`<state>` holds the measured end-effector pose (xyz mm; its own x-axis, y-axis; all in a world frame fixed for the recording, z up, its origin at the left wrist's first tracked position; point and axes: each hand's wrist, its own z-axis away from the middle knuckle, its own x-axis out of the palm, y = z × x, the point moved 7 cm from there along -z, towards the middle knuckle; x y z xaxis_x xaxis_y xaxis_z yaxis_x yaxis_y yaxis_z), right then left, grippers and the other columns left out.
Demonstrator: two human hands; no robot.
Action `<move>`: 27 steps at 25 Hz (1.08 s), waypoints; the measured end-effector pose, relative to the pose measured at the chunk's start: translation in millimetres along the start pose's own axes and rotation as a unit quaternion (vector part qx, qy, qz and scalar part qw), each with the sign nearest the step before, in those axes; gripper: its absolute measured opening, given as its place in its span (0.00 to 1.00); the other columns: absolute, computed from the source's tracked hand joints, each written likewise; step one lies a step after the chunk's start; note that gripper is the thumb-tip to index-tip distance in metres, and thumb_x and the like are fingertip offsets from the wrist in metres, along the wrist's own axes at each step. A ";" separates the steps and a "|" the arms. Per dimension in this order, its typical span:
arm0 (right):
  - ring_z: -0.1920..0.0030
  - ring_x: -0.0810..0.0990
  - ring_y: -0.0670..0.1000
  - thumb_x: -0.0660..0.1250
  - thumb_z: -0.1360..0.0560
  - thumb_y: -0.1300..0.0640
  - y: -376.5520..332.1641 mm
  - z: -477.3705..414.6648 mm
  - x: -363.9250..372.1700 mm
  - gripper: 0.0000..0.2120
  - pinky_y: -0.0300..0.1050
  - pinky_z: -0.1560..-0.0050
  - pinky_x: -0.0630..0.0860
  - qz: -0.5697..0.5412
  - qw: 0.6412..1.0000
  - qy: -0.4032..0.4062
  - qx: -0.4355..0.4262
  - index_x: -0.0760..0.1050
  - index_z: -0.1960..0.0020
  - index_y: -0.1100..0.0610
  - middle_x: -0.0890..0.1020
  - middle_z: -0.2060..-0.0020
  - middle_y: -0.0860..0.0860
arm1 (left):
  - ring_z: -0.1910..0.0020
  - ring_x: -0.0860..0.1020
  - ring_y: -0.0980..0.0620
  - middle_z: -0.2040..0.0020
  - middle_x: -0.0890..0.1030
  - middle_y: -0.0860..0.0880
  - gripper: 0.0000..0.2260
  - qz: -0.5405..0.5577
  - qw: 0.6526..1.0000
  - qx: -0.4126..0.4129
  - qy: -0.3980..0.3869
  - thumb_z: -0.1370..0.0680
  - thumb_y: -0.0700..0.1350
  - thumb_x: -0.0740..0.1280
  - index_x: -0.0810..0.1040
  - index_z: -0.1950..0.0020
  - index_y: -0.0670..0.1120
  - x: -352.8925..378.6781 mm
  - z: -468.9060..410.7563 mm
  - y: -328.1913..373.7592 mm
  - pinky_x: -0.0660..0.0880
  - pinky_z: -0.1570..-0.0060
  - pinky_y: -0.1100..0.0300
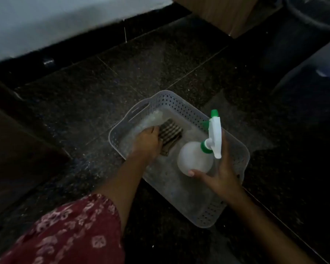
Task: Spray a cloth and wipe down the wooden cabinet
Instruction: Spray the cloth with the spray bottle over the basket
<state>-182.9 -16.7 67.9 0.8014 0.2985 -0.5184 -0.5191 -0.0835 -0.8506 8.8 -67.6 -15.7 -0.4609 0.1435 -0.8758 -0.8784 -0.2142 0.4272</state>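
At lower right, the right hand [222, 174] curls around a translucent white spray bottle with green-tipped trigger [198, 157]. The left hand [148, 142] closes on a dark striped cloth [169, 135] inside a perforated grey plastic basket [234, 202]; bare black speckled floor [122, 73] stretches beyond its rim.

Dim light. Floor [141, 60] of dark speckled stone tiles with thin pale joints. White wall [46, 21] at upper left above a dark skirting. Light wooden furniture [223, 12] at top; dark wooden furniture [13, 145] at left edge.
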 end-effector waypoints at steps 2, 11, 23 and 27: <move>0.29 0.59 0.42 0.76 0.39 0.50 5.6 -13.6 6.1 0.52 0.40 0.30 0.61 -0.050 0.998 0.005 0.049 0.48 0.25 0.50 0.57 0.25 0.48 | 0.30 0.66 0.41 0.28 0.67 0.40 0.25 0.033 0.999 -0.024 -0.020 0.21 0.47 0.59 0.59 0.26 0.41 5.7 -8.6 -1.5 0.64 0.30 0.50; 0.67 0.78 0.40 0.65 0.25 0.63 -26.5 -54.5 -2.4 0.14 0.40 0.62 0.76 -0.096 0.991 0.096 -0.017 0.72 0.47 0.45 0.79 0.62 0.52 | 0.47 0.77 0.43 0.42 0.78 0.37 0.07 0.417 0.886 -0.196 -0.051 0.24 0.42 0.65 0.76 0.47 0.42 5.1 2.4 -8.6 0.74 0.50 0.52; 0.69 0.78 0.49 0.64 0.26 0.50 -26.4 -64.9 11.5 0.15 0.51 0.56 0.80 -0.002 0.976 -0.039 0.214 0.81 0.56 0.61 0.83 0.68 0.55 | 0.43 0.78 0.46 0.41 0.79 0.43 0.21 0.694 0.662 -0.217 -0.183 0.20 0.53 0.54 0.72 0.33 0.43 7.9 9.8 14.8 0.74 0.44 0.50; 0.75 0.77 0.47 0.62 0.25 0.54 -28.9 -61.6 14.7 0.13 0.35 0.70 0.76 -0.025 0.966 -0.069 0.248 0.75 0.63 0.61 0.80 0.73 0.53 | 0.52 0.79 0.49 0.41 0.80 0.43 0.24 0.714 0.639 -0.229 -0.172 0.19 0.56 0.51 0.72 0.33 0.42 8.7 7.5 15.7 0.75 0.56 0.54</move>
<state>-137.9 -68.5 79.5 0.7995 0.4176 -0.4318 -0.5869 0.3900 -0.7095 -9.9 -62.5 -15.0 -0.8212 -0.3261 0.4683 0.5608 -0.6130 0.5565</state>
